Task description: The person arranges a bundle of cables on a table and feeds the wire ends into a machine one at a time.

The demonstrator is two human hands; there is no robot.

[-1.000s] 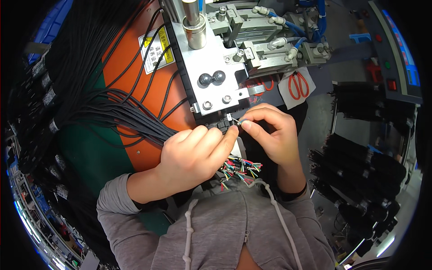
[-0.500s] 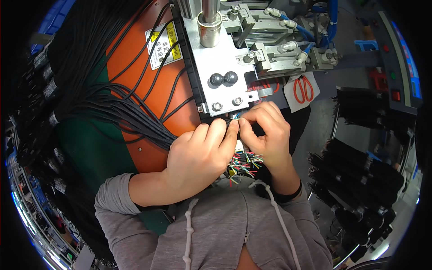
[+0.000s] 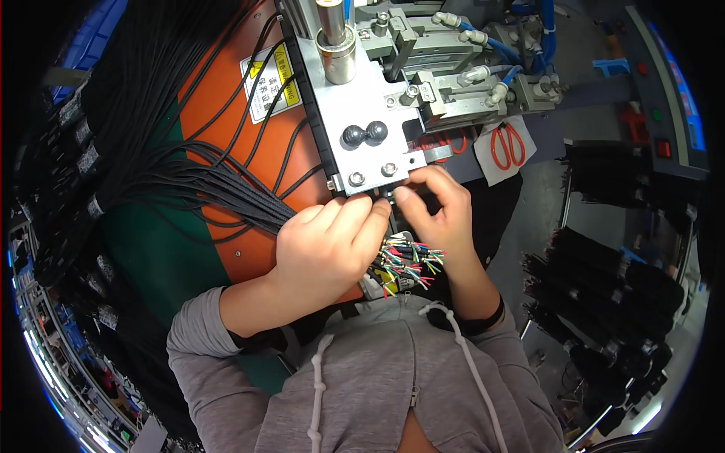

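My left hand (image 3: 325, 243) is closed, its thumb and forefinger pressed together just below the front edge of the metal machine block (image 3: 349, 106). What they pinch is too small and hidden to name. My right hand (image 3: 447, 213) is bent beside it, fingers curled against the block's right corner and thumb near the left fingertips; anything between them is hidden. A bundle of black cables (image 3: 260, 208) passes beneath my left hand. Stripped ends with thin coloured wires (image 3: 410, 263) fan out between my wrists.
An orange machine panel (image 3: 219, 124) carries a yellow-and-white warning label (image 3: 272, 83). Clamps with blue air hoses (image 3: 502, 49) sit behind. Red-handled scissors (image 3: 507, 147) lie on a pale sheet at right. Black cable bundles hang at left and on a rack (image 3: 604, 287) at right.
The bluish-white bit seen at my fingertips before no longer shows. My right hand has moved slightly left and up against the block, and the left fingertips have shifted slightly left.
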